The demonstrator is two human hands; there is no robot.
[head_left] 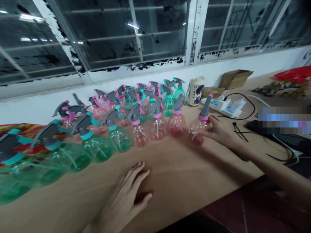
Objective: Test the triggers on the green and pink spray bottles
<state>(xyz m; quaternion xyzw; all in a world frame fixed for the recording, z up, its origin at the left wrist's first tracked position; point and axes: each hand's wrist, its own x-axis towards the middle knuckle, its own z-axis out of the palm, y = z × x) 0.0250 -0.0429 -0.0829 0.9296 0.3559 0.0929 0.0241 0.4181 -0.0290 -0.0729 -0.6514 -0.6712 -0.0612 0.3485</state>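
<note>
The right hand (220, 131) grips a round, translucent-pink plastic spray bottle (196, 125) right of centre; the left hand (128, 192), lower centre, is spread and empty. Leftward drift could knock the adjacent pink-collared bottle (177, 124).

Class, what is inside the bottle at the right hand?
Inside the bottle, a pale tube shows, blurred. The right hand covers part of the bottle, hiding what is behind.

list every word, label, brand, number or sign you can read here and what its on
"IA", then probably "M": on the pale cup; characters beneath too small to read.
Dark mark on the wall, far right: cut off, unreadable.
Spray bottles: no readable text.
</note>
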